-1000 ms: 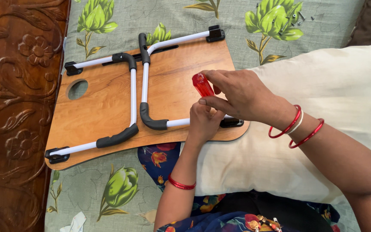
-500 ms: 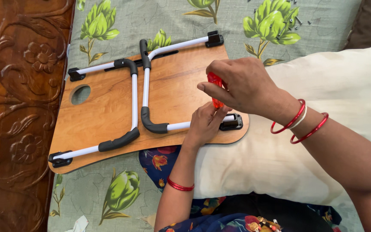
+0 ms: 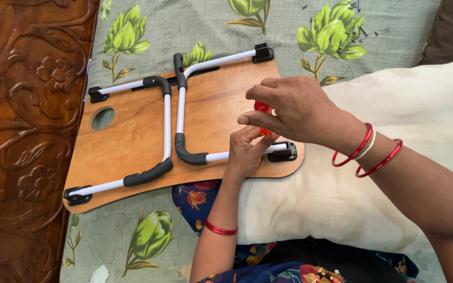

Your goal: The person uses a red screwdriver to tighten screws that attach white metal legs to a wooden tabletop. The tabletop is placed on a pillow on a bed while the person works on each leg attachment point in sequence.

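Head view: right hand (image 3: 294, 110) pinches red-handled tool (image 3: 261, 107) upright over black bracket (image 3: 284, 152) of white leg tube (image 3: 237, 154). Left hand (image 3: 247, 149) fingers curled, touching tool's lower end. Upturned wooden lap table (image 3: 132, 141) lies on floral bedsheet (image 3: 195, 23), near pillow (image 3: 420, 105).

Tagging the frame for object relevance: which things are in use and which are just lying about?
In use:
right hand, gripping the red screwdriver
left hand, steadying at the black bracket
upturned lap table with folded legs

Lying about:
loose screws
cream pillow
carved wooden headboard
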